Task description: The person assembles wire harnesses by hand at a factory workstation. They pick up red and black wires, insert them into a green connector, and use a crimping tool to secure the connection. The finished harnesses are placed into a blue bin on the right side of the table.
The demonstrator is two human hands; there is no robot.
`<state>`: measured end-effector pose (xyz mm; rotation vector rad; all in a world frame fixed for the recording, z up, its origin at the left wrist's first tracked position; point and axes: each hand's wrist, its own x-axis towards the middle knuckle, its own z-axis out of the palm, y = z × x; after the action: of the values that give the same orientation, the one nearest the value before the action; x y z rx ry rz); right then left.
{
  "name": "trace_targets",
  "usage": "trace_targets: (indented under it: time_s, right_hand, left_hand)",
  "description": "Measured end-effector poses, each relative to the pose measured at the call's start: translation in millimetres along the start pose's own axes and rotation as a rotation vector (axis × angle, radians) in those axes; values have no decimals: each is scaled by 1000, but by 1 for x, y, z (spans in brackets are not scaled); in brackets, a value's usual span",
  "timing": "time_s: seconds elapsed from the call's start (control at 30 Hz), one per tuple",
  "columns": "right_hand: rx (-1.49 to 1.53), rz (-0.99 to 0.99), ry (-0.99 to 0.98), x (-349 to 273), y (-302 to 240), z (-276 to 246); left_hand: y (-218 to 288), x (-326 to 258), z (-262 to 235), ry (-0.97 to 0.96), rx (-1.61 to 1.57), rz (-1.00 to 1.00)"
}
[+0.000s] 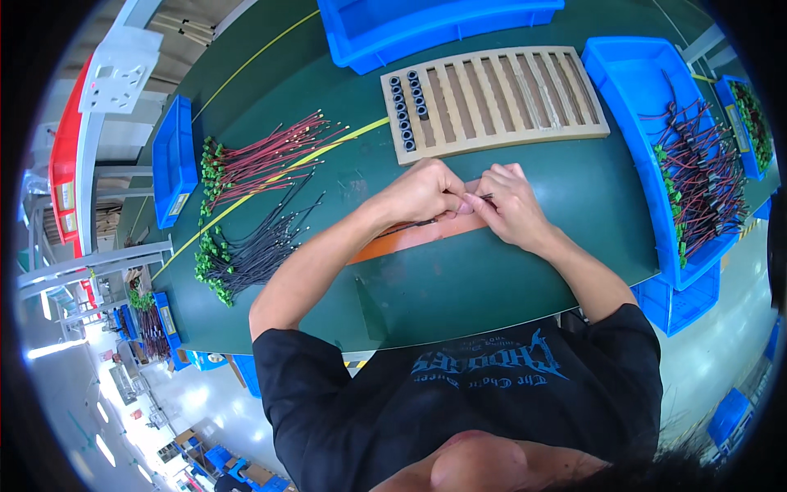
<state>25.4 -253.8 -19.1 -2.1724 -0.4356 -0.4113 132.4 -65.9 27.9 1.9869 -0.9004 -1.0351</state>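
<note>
My left hand and my right hand meet over the green table, fingertips pinched close together. A thin black wire runs out from under my left hand toward the lower left. A short dark piece shows at my right thumb and forefinger; my fingers cover most of it, so its kind is hidden. Beneath both hands lies a flat orange strip. Just beyond them stands a tan slotted rack, with black ring-shaped parts lined up in its leftmost slots.
To the left lie red wires and black wires, both with green connectors. A blue bin at the right holds red and black wire assemblies. Another blue bin stands at the back, a small one at the far left.
</note>
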Motion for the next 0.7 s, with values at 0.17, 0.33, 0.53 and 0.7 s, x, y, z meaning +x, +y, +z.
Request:
trace_targets:
  time_s: [0.17,0.33,0.53,0.7]
  right_hand:
    - [-68,43,-23,5,2,-6]
    - [-102,27,18,5,1,-6]
    - [-59,-6,8,-1,0,-4]
    - [-20,80,18,5,6,-2]
  left_hand:
    - [4,-5,2,62,-67,0]
    - [5,-3,0,47,-68,-39]
    - [-6,-5,11,145,41,167]
    - [2,-12,7,138,-36,-50]
